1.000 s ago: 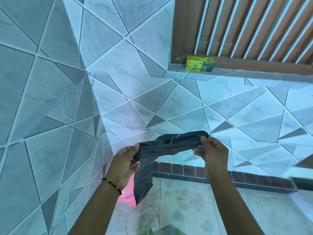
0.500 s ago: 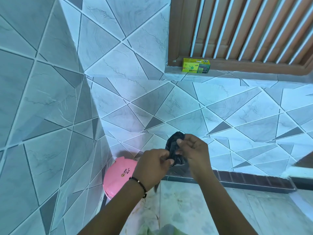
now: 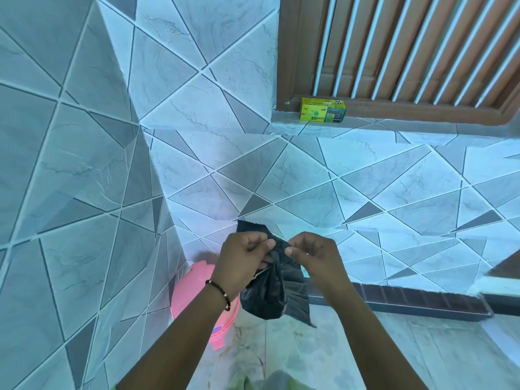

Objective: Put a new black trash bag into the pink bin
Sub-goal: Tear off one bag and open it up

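the left hand and the right hand are held close together in front of the body, each pinching the top edge of a crumpled black plastic trash bag between thumb and curled fingers. the two thumbs nearly meet, and a small corner of the bag sticks up behind the left knuckles. the rest of the bag hangs down between the forearms, bunched and only partly unfolded. a thin dark beaded bracelet sits on the left wrist. below and to the left of the hands, a round pink plastic bin stands on the floor in the corner of the grey tiled walls, partly hidden by the left forearm. farther off, a small yellow and green cardboard box rests on the ledge below a brown wooden window frame.
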{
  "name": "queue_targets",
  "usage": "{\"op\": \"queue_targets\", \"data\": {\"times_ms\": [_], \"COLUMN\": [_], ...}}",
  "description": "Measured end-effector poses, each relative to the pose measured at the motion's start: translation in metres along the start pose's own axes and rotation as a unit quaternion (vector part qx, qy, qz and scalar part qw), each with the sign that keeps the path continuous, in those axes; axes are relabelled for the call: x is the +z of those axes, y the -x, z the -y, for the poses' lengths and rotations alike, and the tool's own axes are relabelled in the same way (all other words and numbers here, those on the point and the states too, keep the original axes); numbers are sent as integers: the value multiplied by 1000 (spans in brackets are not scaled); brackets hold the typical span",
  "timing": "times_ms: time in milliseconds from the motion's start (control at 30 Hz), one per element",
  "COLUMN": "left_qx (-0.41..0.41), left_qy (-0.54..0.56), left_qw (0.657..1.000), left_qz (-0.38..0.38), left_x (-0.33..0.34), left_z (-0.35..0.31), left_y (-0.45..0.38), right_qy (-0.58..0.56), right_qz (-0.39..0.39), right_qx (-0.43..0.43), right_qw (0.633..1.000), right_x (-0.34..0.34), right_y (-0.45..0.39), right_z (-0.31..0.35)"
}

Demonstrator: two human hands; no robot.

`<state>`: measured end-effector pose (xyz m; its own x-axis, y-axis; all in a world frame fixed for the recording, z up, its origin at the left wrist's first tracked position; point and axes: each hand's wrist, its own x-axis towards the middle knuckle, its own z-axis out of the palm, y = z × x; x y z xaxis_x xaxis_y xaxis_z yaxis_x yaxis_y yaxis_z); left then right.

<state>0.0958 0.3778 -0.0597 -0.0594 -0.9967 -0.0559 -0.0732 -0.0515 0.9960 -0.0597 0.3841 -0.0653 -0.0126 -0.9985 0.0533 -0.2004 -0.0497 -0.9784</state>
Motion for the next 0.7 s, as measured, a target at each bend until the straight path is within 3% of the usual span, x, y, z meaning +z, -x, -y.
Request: {"op": "queue_targets", "data": {"times_ms": [133,400,533,700], "left_qx": [-22,-33,-36,-110], "left_qy": [30,45,57,51], "left_qw": [999,998,998,992], "left_qz": [9,-3,-13,36], "left_x": [-5,-10,-8,-11], "left_z": [0,0,6,6], "left_y": [3,5,4,4], "right_qy": [-10,-8,22,108], "right_qz": [-21,14,23,-2], "right_qx": [-2,12,-2,-17], "right_qw": [1000,1000,999,994], "right_x": [0,7,12,9], "right_y": [-1,3,5,2], "right_z": [-1,-1,-1,-7]}}
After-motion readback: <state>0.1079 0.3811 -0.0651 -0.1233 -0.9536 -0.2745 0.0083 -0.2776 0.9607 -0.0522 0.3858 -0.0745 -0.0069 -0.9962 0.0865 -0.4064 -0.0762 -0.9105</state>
